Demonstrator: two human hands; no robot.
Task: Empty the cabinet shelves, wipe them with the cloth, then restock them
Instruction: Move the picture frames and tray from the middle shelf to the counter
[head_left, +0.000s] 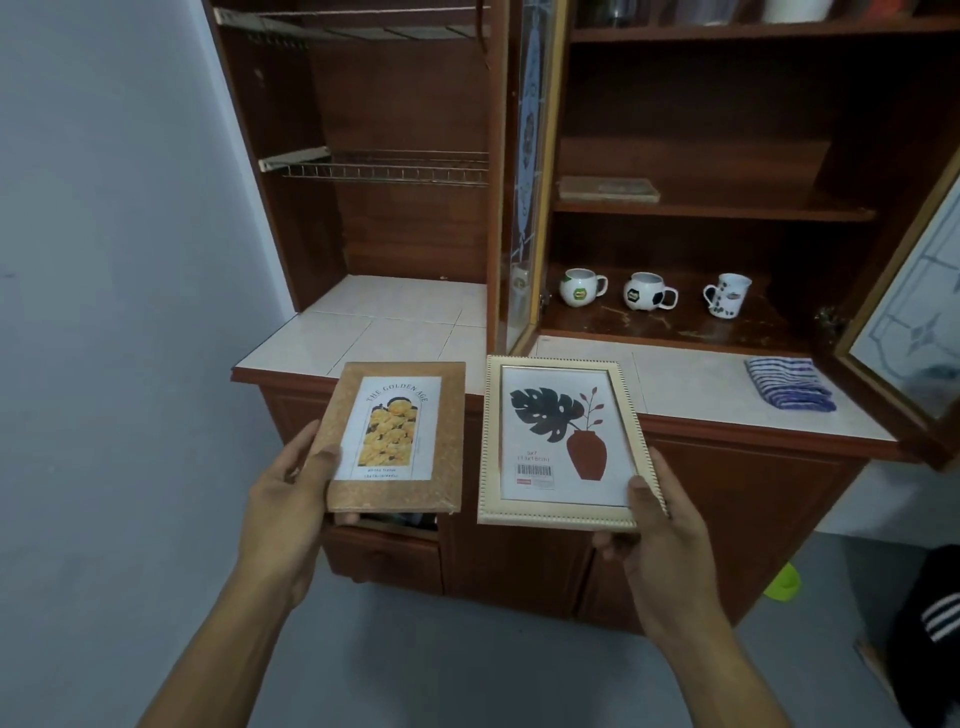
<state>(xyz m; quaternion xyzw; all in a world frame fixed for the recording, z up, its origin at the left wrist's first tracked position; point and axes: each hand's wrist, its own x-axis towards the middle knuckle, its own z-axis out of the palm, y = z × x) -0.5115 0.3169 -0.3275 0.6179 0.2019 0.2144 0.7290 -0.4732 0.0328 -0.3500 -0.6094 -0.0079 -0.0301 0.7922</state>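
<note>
In the head view, the left hand (288, 504) grips the lower left corner of a brown cork-textured picture frame with a yellow flower print (395, 436), thumb on its face and fingers curled underneath. The right hand (662, 525) holds the lower right corner of a cream, bead-edged picture frame showing a dark leaf in a red vase (561, 441), thumb pressed on the glass. Both frames are held face up, side by side but apart, in front of the front edge of the white-tiled counter (395, 312) of a red-brown wooden cabinet (405, 104).

A folded blue-and-white striped cloth (789, 384) lies on the counter near its right end, close to the front edge, beside an open glass-paned door (904, 332). Behind it, the lowest shelf (675, 327) carries three white mugs in a row: a round one with green patches (582, 286), a round football-patterned one (647, 292), and a taller flared one with dark spots (727, 295). On the shelf above, a flat brownish rectangular item (608, 189) lies near the left side. The cabinet's left compartment holds two wire racks (384, 169).
</note>
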